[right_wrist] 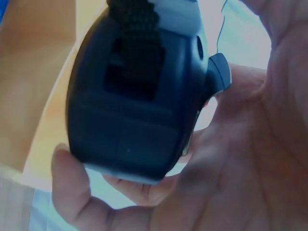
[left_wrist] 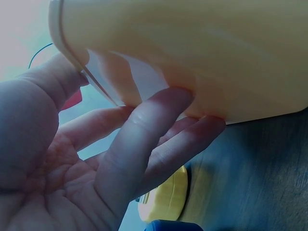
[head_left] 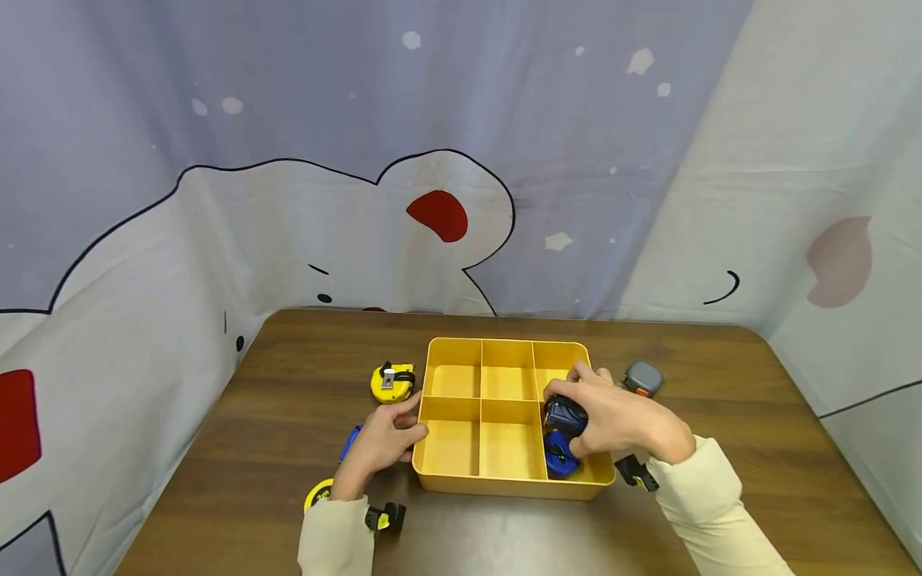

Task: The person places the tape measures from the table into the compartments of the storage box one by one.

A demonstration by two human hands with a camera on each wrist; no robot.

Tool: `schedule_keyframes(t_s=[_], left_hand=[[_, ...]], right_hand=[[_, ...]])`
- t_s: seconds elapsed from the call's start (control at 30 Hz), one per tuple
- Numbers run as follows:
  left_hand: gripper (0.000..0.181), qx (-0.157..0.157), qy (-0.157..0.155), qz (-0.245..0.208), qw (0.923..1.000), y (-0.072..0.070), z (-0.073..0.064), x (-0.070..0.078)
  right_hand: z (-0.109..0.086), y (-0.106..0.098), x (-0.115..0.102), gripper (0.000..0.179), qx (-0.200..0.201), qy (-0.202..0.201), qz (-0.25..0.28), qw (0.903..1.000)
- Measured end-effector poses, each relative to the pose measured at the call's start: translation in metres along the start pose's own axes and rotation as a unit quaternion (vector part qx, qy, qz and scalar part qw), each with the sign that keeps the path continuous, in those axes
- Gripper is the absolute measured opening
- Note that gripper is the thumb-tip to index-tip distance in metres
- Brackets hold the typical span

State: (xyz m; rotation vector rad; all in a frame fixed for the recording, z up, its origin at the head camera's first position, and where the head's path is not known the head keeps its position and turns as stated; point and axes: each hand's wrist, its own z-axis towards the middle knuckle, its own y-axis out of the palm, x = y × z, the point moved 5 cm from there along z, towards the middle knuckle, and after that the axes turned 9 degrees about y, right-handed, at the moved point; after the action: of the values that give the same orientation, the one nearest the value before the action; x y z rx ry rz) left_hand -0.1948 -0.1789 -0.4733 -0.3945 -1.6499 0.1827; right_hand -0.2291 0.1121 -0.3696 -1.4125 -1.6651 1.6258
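The right hand (head_left: 615,412) is grasping a dark tape (head_left: 565,414) at the front right compartment of a box (head_left: 511,488).
A blue tape (head_left: 558,462) is lying just in front of it in that compartment. The left hand (head_left: 385,440) is pinching the box's left wall, while a yellow tape (head_left: 393,390) and a grey tape (head_left: 644,376) are lying on the desk (head_left: 763,448).

Both cream-sleeved forearms (head_left: 720,508) enter from the near side of the surface (head_left: 756,400), cuffs (head_left: 337,520) ending at the wrists. Left hand (head_left: 385,440) left of the surface's middle: fingers spread, nearly straight, thumb apart from index; palm visible in left wrist view. Right hand (head_left: 612,412) nearer the right edge: back uppermost, fingers and thumb curled in a grasp; forearm slants inward.
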Motion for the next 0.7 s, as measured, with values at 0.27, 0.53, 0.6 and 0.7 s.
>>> schedule_keyframes(t_s=[0.27, 0.53, 0.6, 0.7], left_hand=[[0.064, 0.005, -0.007, 0.007, 0.9999, 0.0, -0.002, 0.0], [0.063, 0.01, -0.008, 0.012, 0.9998, -0.001, -0.001, 0.001], [0.063, 0.008, -0.006, 0.012, 0.9999, -0.002, -0.001, 0.001], [0.063, 0.003, -0.005, 0.008, 0.9999, -0.002, -0.001, 0.001]], right_hand=[[0.005, 0.017, -0.028, 0.054, -0.024, -0.039, 0.021, 0.9987], [0.011, 0.033, -0.051, 0.059, -0.024, -0.062, 0.014, 0.9977], [0.013, 0.037, -0.056, 0.061, -0.028, -0.067, 0.012, 0.9973], [0.016, 0.043, -0.062, 0.062, -0.032, -0.067, 0.001, 0.9972]])
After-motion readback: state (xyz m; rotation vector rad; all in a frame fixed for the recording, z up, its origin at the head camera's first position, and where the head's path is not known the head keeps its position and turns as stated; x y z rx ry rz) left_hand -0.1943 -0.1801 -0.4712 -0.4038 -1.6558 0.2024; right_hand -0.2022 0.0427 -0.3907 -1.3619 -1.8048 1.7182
